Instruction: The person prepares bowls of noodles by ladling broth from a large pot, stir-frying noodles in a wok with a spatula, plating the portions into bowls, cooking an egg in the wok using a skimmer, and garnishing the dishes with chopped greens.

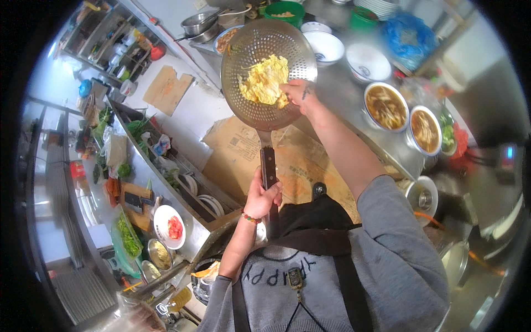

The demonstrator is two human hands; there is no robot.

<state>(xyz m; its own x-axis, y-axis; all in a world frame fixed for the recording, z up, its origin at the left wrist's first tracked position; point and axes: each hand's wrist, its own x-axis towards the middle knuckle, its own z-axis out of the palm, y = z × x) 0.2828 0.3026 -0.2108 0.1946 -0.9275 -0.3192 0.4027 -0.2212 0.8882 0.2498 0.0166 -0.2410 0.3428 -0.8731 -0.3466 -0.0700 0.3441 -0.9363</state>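
Note:
My left hand [262, 196] is wrapped around the dark handle [269, 168] of a large perforated metal strainer ladle [242, 112]. Yellow cooked egg [265, 81], or something much like it, lies in a ruffled mass in the strainer's bowl. At the bowl's right side, my right hand [299, 94] has its fingertips at the edge of the yellow mass. Whether those fingers pinch a piece or only touch it is hard to make out. Floor cardboard [244, 145] shows below the strainer.
Right, a steel counter [332, 89] carries white bowls [368, 62], two bowls of brown noodle soup [386, 106] and a blue plastic bag [408, 39]. Left, another counter [195, 232] holds a plate of red pieces [174, 227], a cleaver [133, 202] on a board and chopped greens [127, 236].

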